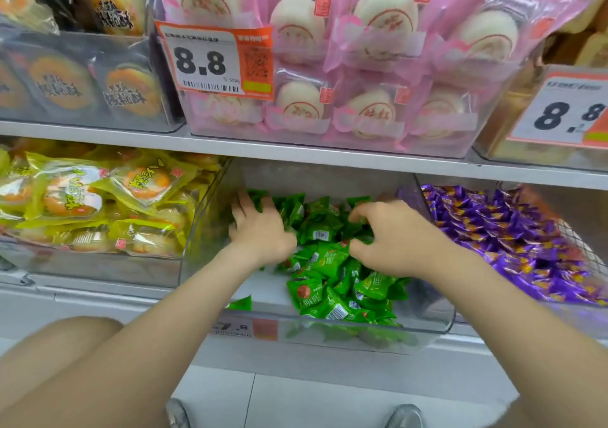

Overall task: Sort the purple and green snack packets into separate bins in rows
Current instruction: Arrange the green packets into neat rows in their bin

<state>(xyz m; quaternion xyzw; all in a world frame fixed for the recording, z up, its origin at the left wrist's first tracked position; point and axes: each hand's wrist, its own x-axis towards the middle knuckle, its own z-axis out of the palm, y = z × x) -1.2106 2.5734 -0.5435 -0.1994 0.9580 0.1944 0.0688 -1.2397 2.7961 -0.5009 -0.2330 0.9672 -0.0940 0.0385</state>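
A heap of small green snack packets (332, 269) fills the middle clear plastic bin (427, 325) on the lower shelf. Both my hands are inside this bin. My left hand (260, 227) lies palm down on the packets at the back left, fingers spread over them. My right hand (391, 233) sits on the right side of the heap, fingers curled onto green packets. A lone green packet (240, 303) lies at the bin's front left. The purple snack packets (513, 243) fill the bin to the right.
A bin of yellow pastry packs (98, 204) stands to the left. The upper shelf (329, 154) carries pink-wrapped buns (362, 65), dark pastry packs (82, 85) and orange 8.8 price tags (214, 62). My knees and shoes show over the white floor (312, 394).
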